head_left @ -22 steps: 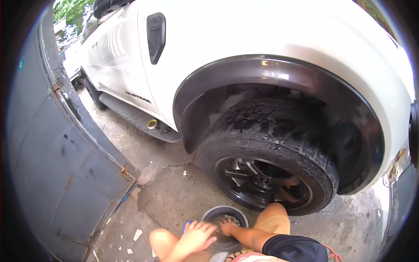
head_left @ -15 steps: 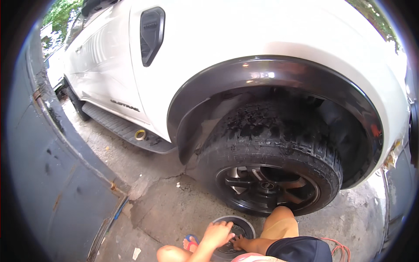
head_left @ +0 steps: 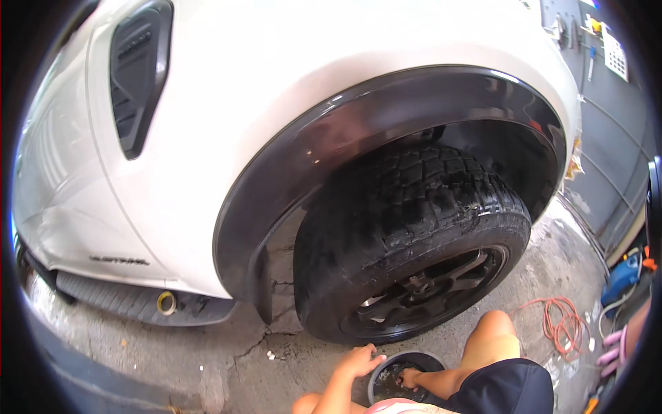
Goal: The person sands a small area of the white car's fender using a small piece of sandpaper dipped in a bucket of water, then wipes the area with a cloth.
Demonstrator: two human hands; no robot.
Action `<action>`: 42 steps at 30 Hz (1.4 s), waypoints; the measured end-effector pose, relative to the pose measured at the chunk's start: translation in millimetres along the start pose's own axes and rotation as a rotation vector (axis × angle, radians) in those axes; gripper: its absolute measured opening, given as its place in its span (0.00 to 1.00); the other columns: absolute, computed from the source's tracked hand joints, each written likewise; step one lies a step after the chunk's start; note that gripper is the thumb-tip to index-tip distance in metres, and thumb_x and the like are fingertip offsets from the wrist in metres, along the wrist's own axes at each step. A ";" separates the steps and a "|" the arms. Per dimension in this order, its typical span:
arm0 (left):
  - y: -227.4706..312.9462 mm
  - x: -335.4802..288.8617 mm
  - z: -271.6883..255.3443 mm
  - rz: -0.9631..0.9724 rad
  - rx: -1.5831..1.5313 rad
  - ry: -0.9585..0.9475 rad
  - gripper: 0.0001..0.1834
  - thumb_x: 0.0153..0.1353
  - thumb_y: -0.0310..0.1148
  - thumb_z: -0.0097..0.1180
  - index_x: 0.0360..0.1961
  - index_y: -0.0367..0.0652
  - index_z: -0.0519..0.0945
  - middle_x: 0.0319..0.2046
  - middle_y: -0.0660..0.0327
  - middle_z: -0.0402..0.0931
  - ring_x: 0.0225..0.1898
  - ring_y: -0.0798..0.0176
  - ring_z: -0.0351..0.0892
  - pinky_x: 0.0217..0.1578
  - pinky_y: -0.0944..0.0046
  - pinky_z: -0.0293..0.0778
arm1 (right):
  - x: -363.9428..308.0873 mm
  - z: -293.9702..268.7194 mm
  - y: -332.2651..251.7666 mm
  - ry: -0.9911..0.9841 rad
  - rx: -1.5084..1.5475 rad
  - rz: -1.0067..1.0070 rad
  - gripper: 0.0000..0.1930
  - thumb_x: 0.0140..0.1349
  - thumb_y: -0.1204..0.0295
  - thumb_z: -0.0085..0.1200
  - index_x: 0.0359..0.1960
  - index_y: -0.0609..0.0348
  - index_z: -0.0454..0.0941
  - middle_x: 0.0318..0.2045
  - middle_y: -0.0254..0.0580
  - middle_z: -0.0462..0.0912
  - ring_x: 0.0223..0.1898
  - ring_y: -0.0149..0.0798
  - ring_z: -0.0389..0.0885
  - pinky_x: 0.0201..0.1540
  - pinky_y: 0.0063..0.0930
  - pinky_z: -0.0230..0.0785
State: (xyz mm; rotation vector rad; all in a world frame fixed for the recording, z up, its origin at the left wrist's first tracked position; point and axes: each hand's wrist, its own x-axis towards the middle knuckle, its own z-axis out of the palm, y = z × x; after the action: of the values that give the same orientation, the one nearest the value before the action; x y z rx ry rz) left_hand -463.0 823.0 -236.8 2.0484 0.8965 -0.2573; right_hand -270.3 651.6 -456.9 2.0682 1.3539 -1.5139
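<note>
A round dark bucket [head_left: 438, 364] with a grey rim stands on the ground between my legs, dark liquid in its bottom. My right hand [head_left: 412, 379] reaches down inside it, fingers bent and drawn together near the liquid; whatever they hold is too small to make out. Over the bucket's left rim my left hand [head_left: 360, 360] is held with its fingers apart and nothing in them. Just beyond the bucket stands a black tyre [head_left: 407, 234] with treaded rubber, wet-looking on its face, around a dark spoked wheel rim [head_left: 420, 286].
The white vehicle's black fender flare [head_left: 276, 165] arches over the tyre. A yellowish tape roll [head_left: 166, 303] lies on the side step [head_left: 131, 298]. An orange-red cord [head_left: 562, 328] is coiled on the concrete at right. Near the right edge are a blue tool [head_left: 623, 277] and a grey wall [head_left: 614, 131].
My view has turned rightward and come closer to the tyre. My left hand has moved from above the bucket to its left rim. My right hand stays inside the bucket.
</note>
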 end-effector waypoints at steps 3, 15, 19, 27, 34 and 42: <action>-21.1 18.1 7.3 0.035 0.072 -0.139 0.35 0.65 0.61 0.57 0.58 0.41 0.78 0.53 0.43 0.82 0.56 0.40 0.81 0.56 0.46 0.76 | -15.1 14.4 -8.4 0.058 0.148 0.123 0.16 0.62 0.66 0.58 0.52 0.42 0.85 0.45 0.43 0.87 0.34 0.39 0.89 0.28 0.33 0.86; -9.5 66.5 52.2 0.197 0.086 -0.474 0.35 0.59 0.30 0.65 0.65 0.26 0.67 0.45 0.38 0.83 0.32 0.45 0.87 0.31 0.48 0.82 | -13.4 74.9 23.6 0.359 0.064 0.239 0.19 0.60 0.65 0.58 0.54 0.36 0.85 0.45 0.47 0.87 0.32 0.44 0.90 0.34 0.36 0.85; -40.3 73.8 43.3 0.116 0.033 -0.517 0.22 0.58 0.25 0.61 0.54 0.25 0.78 0.32 0.44 0.84 0.24 0.52 0.84 0.23 0.49 0.79 | -24.5 49.5 -30.4 0.202 0.214 0.212 0.20 0.58 0.65 0.58 0.53 0.36 0.85 0.46 0.51 0.87 0.41 0.48 0.90 0.47 0.43 0.82; -35.2 84.7 41.7 0.223 0.099 -0.626 0.09 0.59 0.26 0.63 0.37 0.30 0.85 0.26 0.50 0.83 0.22 0.55 0.81 0.23 0.53 0.77 | -59.5 46.8 -35.2 0.287 0.052 0.170 0.21 0.56 0.63 0.58 0.53 0.32 0.86 0.43 0.55 0.88 0.46 0.54 0.88 0.53 0.45 0.79; -84.2 101.5 50.7 0.214 -0.011 -0.621 0.11 0.60 0.31 0.66 0.36 0.31 0.84 0.25 0.53 0.82 0.22 0.58 0.81 0.22 0.57 0.76 | -83.3 31.2 -54.6 0.133 0.208 0.129 0.23 0.55 0.66 0.56 0.54 0.35 0.85 0.45 0.55 0.88 0.46 0.54 0.88 0.52 0.45 0.79; -112.3 81.1 30.6 0.179 -0.203 -0.374 0.24 0.62 0.36 0.69 0.53 0.37 0.73 0.33 0.57 0.81 0.28 0.64 0.80 0.27 0.58 0.77 | -34.3 22.4 -20.8 0.231 -0.180 -0.058 0.27 0.57 0.65 0.56 0.62 0.42 0.79 0.47 0.53 0.87 0.50 0.51 0.87 0.56 0.54 0.78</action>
State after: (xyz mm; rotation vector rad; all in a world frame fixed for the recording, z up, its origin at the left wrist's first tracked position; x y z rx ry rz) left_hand -476.6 881.4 -365.4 1.7991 0.4856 -0.4176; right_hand -301.7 630.0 -431.2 2.1562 1.5806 -1.1511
